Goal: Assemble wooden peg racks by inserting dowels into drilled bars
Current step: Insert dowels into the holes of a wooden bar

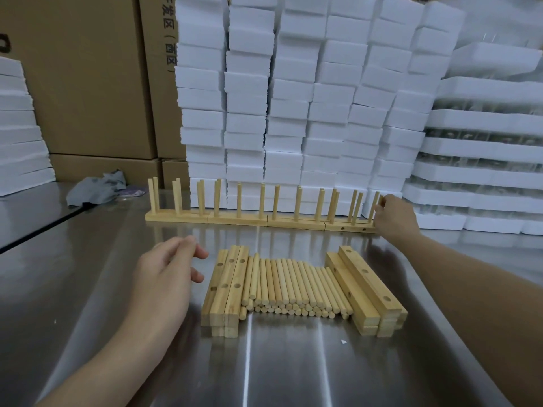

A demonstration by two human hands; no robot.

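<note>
Steel table [279, 371], seen from above and behind the hands.

Finished racks [235, 218]: four in a line at the far side of the table, end to end. The bars' long axis runs left to right and the pegs stand upright, pointing up. The outer pegs look tilted, but whether that is a true lean or the wide lens I cannot tell. The rightmost rack [349, 226] shows two holes in its near side face.

Right hand [395, 220]: reached out to the right end of that row, grip closed on the top of the end dowel [381, 200], fingertips pinching it. The hand covers the rack's right end, so where that dowel meets the bar is hidden.

Left hand [164, 277]: held over the table just left of the parts, fingers loosely bent, grip slack and holding nothing.

Loose dowels [293, 283]: a pile at mid-table, long axes running away from the viewer, cut ends facing the camera. Only the ends of the lower layer show.

Left stack of bars [226, 301]: touching the pile's left side, lengthwise away from the viewer, drilled holes facing up.

Right stack of bars [367, 286]: against the pile's right side, holes up, far ends angled leftward. In both stacks the lower bars show only at the near ends — the count is unclear.

Behind: white foam blocks [293, 98] stacked high, cardboard boxes [88, 83] with print cut off at the edge, and a crumpled grey cloth [94, 188] on the table's far left.
</note>
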